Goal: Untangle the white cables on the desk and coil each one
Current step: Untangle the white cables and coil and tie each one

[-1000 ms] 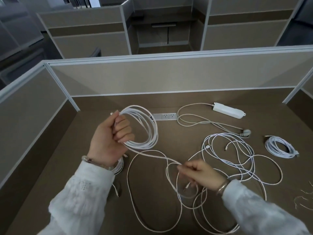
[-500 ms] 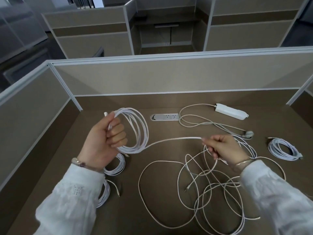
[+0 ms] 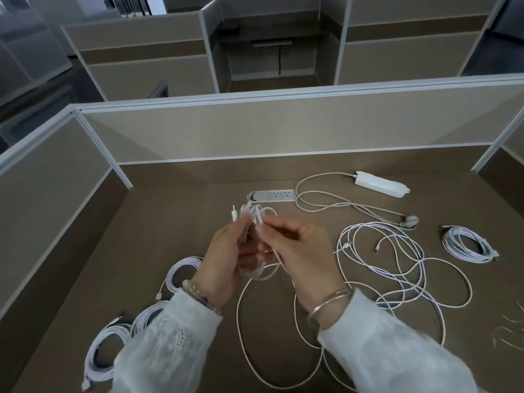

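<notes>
White cable coil (image 3: 256,245) at frame centre, gripped in left hand (image 3: 226,259); right hand (image 3: 297,251) pinched its trailing strand. Step: winding another loop. Tangle (image 3: 397,268) lay right on table (image 3: 170,217). Next move needs slack fed without snagging tangle.

1. Left hand (image 3: 226,259): bare, with a pale beaded bracelet (image 3: 198,293) at the wrist.
2. Right hand (image 3: 303,262): bare, with a thin metal bangle (image 3: 329,307).
3. Both arms wear white long sleeves (image 3: 391,355); the left sleeve has eyelet embroidery.
</notes>
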The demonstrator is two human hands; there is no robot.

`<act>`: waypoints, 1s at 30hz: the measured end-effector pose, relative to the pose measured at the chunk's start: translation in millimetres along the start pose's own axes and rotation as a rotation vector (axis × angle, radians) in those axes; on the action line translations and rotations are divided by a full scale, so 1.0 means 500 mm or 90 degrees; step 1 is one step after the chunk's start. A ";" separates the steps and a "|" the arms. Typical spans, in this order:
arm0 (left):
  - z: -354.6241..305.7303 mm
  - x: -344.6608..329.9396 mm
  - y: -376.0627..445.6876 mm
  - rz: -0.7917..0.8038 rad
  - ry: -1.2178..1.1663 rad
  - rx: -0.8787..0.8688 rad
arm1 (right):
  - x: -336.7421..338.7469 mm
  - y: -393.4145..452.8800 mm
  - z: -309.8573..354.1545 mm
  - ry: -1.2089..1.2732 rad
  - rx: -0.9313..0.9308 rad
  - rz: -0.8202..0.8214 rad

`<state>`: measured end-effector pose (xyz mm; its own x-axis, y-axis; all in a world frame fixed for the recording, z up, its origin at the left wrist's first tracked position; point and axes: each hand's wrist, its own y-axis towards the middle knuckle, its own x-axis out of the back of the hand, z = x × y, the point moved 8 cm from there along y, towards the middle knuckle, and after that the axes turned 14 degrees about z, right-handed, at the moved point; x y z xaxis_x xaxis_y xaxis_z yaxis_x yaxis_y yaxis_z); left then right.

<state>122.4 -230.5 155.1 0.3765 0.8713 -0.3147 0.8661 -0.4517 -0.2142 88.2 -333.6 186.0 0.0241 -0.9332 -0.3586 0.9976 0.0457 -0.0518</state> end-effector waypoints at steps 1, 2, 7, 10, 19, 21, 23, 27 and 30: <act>0.002 -0.010 -0.003 0.001 0.013 0.003 | -0.002 -0.004 -0.004 -0.022 0.008 -0.019; 0.003 -0.018 -0.004 0.007 0.015 0.004 | -0.004 -0.008 -0.006 -0.041 0.022 -0.035; -0.004 -0.031 -0.011 0.005 -0.029 -0.031 | -0.012 -0.018 -0.012 -0.145 0.127 -0.046; -0.015 -0.007 -0.002 -0.008 -0.083 -0.068 | -0.033 -0.030 -0.025 -0.241 0.138 0.020; -0.073 0.033 0.018 0.218 -0.402 -0.088 | 0.005 -0.035 -0.098 -0.346 0.049 0.172; -0.082 0.043 0.014 0.297 -0.436 -0.068 | 0.040 -0.016 -0.109 -0.415 0.014 0.218; -0.089 0.054 0.007 0.361 -0.465 -0.039 | 0.085 0.006 -0.124 -0.484 -0.038 0.263; -0.095 0.088 -0.018 0.367 -0.429 0.030 | 0.198 0.040 -0.144 -0.563 -0.127 0.280; -0.100 0.100 -0.032 0.401 -0.413 0.093 | 0.276 0.058 -0.135 -0.581 -0.190 0.234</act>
<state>143.7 -169.9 189.1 0.4681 0.1969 -0.8614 0.4965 -0.8651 0.0720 115.9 -436.9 72.3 0.4888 -0.7536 0.4395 0.8650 0.3533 -0.3562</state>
